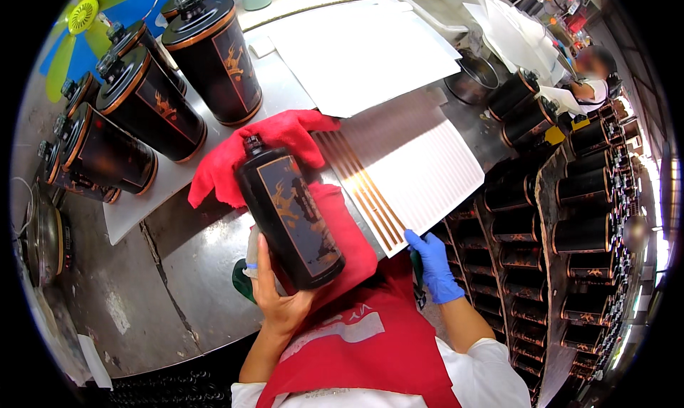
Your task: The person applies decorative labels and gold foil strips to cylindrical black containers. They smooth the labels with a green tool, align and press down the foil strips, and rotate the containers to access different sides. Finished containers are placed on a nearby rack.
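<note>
A black bottle [288, 208] with a gold-pictured panel leans across a red cloth [313, 141] in front of me. My left hand [281, 297] is closed around its lower end, with a pale finger cover and a blue band on one finger. Beside the bottle lies a white backing sheet [420, 159] bearing several gold strips [363, 191] along its left part. My right hand [431, 265], in a blue glove, grips the near edge of that sheet, thumb on top; the fingers beneath are partly hidden.
Several black bottles with copper-coloured rims [153, 105] stand at the left, near a green fan [82, 16]. White paper [363, 48] lies at the back. On the right, racks hold many more bottles [584, 233]; another person [595, 80] is beyond.
</note>
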`<state>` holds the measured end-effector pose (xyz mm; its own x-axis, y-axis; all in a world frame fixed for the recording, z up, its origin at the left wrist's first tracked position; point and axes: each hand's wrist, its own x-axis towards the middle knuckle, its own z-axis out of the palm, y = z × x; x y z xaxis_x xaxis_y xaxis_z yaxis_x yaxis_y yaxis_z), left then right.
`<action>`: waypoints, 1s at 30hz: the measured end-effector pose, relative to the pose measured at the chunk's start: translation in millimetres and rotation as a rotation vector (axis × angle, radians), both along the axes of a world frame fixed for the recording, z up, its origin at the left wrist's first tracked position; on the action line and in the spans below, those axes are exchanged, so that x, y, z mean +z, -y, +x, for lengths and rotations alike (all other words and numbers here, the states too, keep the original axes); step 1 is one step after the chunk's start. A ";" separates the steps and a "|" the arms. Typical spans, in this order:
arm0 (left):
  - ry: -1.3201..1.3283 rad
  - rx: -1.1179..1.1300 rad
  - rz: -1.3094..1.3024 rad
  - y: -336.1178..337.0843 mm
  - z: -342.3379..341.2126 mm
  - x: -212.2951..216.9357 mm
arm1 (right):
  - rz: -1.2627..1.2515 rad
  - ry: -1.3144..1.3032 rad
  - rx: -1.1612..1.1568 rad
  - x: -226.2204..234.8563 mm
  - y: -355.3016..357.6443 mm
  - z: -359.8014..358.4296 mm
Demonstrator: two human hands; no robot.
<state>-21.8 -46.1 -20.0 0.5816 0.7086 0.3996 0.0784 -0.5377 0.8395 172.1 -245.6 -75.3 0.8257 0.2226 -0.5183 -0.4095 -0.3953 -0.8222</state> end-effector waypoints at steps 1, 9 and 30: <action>0.022 -0.007 -0.016 -0.2 2.1 1.9 | 0.024 -0.038 0.030 4.5 5.6 1.3; 0.031 -0.032 -0.056 -0.9 0.4 -3.7 | 0.122 0.068 0.087 71.7 19.2 2.7; 0.057 0.034 0.020 7.8 -3.7 11.5 | -0.149 0.519 0.574 171.7 -40.1 54.0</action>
<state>-25.5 -53.9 -8.5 0.5330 0.7191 0.4460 0.0493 -0.5525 0.8320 226.0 -205.6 96.4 0.7474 0.6458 -0.1561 0.3134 -0.5499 -0.7742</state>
